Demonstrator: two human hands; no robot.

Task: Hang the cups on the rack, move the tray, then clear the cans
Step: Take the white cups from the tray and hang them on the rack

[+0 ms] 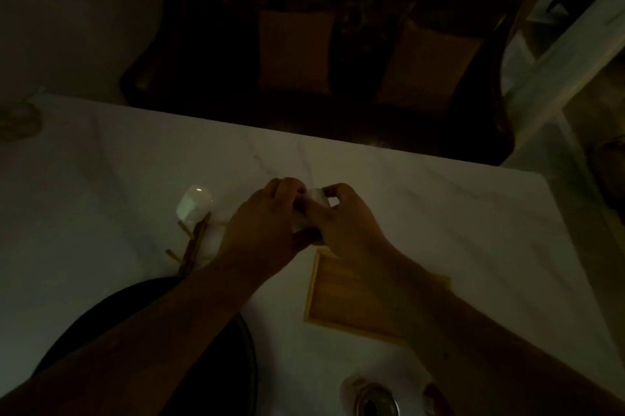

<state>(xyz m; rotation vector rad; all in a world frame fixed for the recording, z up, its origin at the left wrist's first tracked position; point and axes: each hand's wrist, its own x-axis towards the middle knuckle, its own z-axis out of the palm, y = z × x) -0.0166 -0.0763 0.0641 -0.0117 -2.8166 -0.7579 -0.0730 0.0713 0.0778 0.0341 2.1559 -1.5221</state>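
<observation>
Lighting: very dim; fine detail and colours are hard to make out.
Table (439, 212): pale marbled top filling the lower frame; its far edge runs from 9 o'clock toward 3 o'clock.
Left hand (267, 219): near frame centre, grip curled around the left side of a cup; fingertips are hidden behind the cup.
Right hand (341, 216): just beside the left hand, thumb and fingers pinching the right side of the same cup.
Cup (313, 204): small, pale, held between both hands above the table; most of its body is covered, so shape and handle cannot be told.
Rack (192, 243): wooden, with pegs, at 9 o'clock of the hands; its base is hidden by the left forearm.
Hung cup (194, 204): pale, at the top of the rack; whether it hangs on a peg or only rests against one cannot be told.
Tray (345, 294): wooden, rectangular, on the table at 6 o'clock of the hands; its right part is covered by the right forearm.
Dark round object (111, 304): at 7 o'clock, largely covered by the left forearm; not identifiable.
Can (375, 402): metallic round top at 6 o'clock, cut off by the bottom frame edge.
Background: dark furniture with two cushions (365, 53) at 12 o'clock, blurred.
</observation>
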